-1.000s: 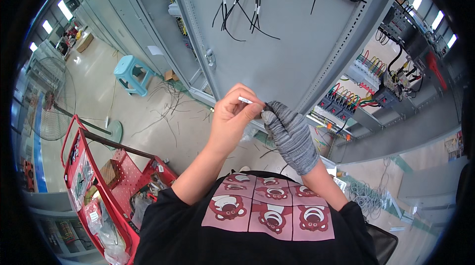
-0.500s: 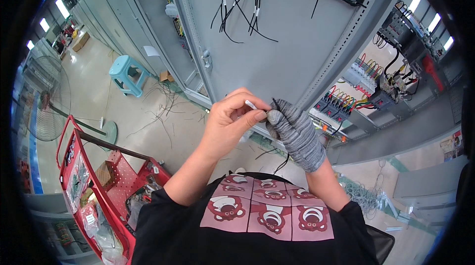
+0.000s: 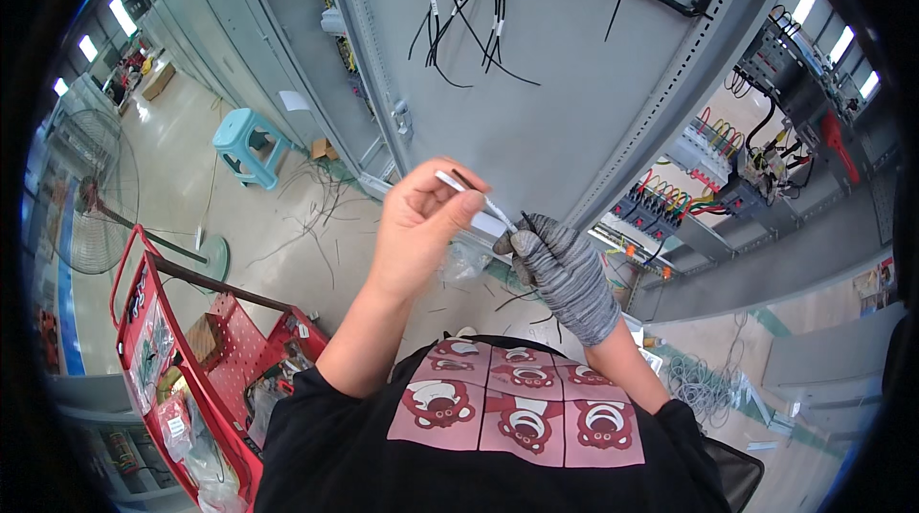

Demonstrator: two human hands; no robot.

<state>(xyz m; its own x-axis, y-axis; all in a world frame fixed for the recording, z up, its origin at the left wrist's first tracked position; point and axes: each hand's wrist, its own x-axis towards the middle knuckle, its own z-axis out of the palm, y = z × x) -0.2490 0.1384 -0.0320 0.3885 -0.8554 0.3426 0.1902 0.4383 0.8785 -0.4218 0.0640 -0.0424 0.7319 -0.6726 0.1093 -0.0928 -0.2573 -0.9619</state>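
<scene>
My bare left hand (image 3: 407,235) pinches a thin white tube (image 3: 496,212) between thumb and fingers, near the middle of the view. The tube slants down to my right hand (image 3: 567,274), which wears a grey knitted glove and closes on the tube's other end. A short dark tip, like a wire end (image 3: 526,220), pokes up by the gloved fingers. Another dark piece shows beside the tube at the left fingertips; I cannot tell whether they are one wire. Both hands are in front of the grey cabinet panel (image 3: 555,130).
Several black wires (image 3: 436,25) with white sleeves hang at the panel's top. To the right is a frame with breakers (image 3: 641,211) and coloured wires. A red tool cart (image 3: 230,326), blue stool (image 3: 247,138) and fan (image 3: 91,192) stand left. Wire scraps (image 3: 316,207) litter the floor.
My left hand has moved left and slightly up, away from the right, so more of the white tube shows between them. The gloved right hand has shifted slightly left and down.
</scene>
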